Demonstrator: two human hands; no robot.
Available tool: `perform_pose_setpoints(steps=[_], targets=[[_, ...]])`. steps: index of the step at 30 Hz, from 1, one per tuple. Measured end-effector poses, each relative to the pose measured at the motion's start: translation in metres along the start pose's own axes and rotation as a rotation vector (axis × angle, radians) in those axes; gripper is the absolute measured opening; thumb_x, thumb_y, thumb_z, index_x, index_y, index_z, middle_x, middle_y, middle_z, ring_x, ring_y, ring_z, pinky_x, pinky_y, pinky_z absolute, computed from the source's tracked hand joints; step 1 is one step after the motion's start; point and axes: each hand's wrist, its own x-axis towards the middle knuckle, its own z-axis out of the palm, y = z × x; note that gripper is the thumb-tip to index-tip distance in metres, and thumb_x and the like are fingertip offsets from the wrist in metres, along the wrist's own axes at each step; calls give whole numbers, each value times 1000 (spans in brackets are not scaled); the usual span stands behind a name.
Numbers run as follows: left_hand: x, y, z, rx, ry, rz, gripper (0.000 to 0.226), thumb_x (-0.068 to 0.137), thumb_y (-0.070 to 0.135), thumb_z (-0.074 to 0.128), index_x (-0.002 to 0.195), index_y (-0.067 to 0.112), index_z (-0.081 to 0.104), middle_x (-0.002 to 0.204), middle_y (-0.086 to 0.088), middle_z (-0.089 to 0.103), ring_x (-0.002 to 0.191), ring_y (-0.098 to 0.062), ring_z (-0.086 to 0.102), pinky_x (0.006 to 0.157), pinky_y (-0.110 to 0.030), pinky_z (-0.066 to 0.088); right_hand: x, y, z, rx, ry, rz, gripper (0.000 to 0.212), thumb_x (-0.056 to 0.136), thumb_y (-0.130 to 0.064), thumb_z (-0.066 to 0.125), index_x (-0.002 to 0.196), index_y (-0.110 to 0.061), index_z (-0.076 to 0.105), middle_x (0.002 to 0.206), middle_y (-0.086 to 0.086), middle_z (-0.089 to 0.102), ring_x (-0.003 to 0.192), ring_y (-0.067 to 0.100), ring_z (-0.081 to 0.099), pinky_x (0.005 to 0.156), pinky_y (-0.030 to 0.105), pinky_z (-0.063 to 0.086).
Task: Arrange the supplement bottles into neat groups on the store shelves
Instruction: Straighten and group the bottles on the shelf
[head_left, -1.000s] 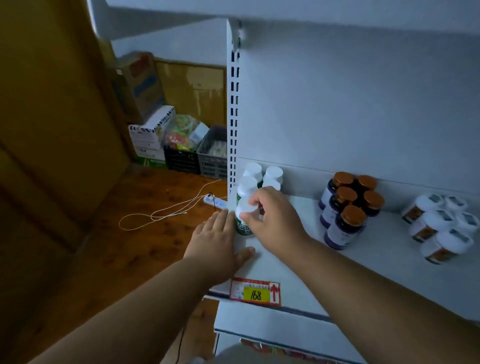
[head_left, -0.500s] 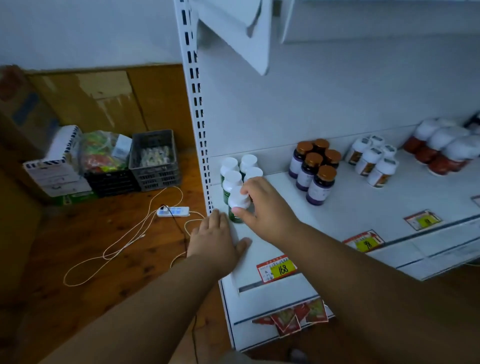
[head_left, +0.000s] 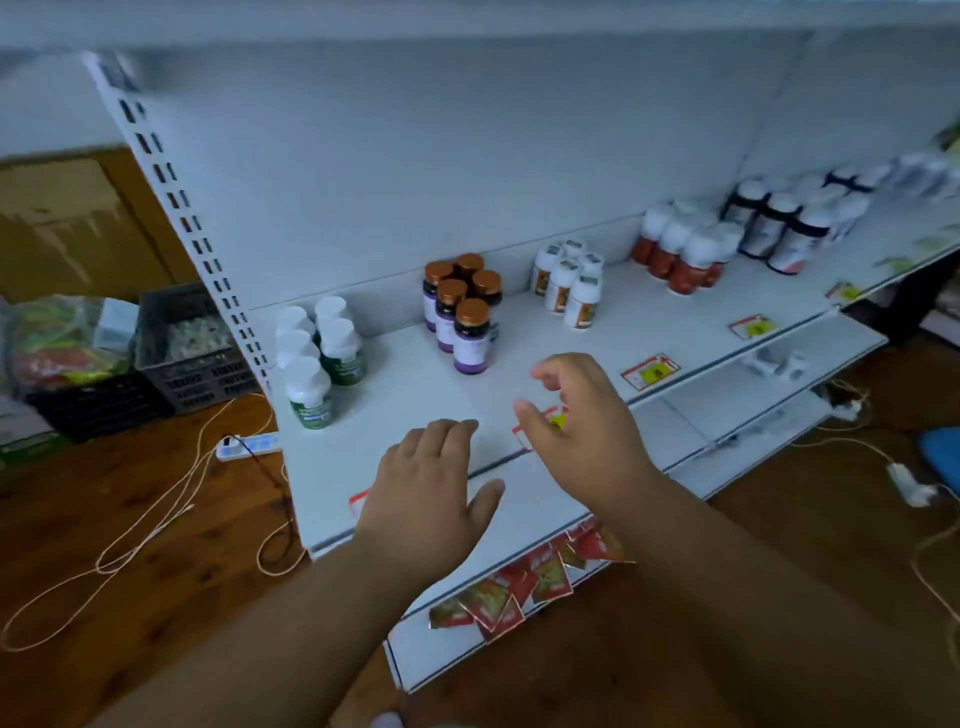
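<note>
On the shelf (head_left: 649, 332) five groups of bottles stand in a row. The first group (head_left: 317, 358) is at the far left, beside the slotted post (head_left: 208, 260). To its right stands the second group (head_left: 462, 312), then the third group (head_left: 571, 283), the fourth group (head_left: 680, 249) and the fifth group (head_left: 789, 218). Price tags (head_left: 649, 371) lie along the front edge. Left of the post, crates (head_left: 187, 348) stand on the floor (head_left: 104, 519), with a power strip (head_left: 247, 447) before them.
</note>
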Motion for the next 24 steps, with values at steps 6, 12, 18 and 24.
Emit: perform_pose_setpoints(steps=[6,12,18,24], targets=[[34,152,51,-55,14,153,64,93,59,38,145,22,35,146,-3,45,133,-24,42,110,-38,32,-54,113,-128,-79,108,103,28,92,-29,64,117,-20,57,108,-14,43,104,7,51,86,19,36],[71,280,91,-135,-64,226,68,94,55,46,151,31,18,156,4,28,140,-18,30,115,-37,25,-77,208,-210,-57,145,199,31,92,-30,65,120,-18,57,115,-9,50,103,3,51,83,19,39],[142,347,137,-128,-133,330,65,89,58,40,146,26,35,145,0,45,129,-20,44,106,-38,35,-61,296,-247,-53,162,278,33,91,-29,67,121,-18,57,114,-9,50,102,4,52,80,12,37],[241,434,184,-167,-200,463,58,90,50,51,142,27,42,134,2,54,118,-18,50,98,-35,40,-51,378,-315,-86,170,468,39,91,-30,66,126,-21,54,110,-10,58,101,3,55,81,22,46]])
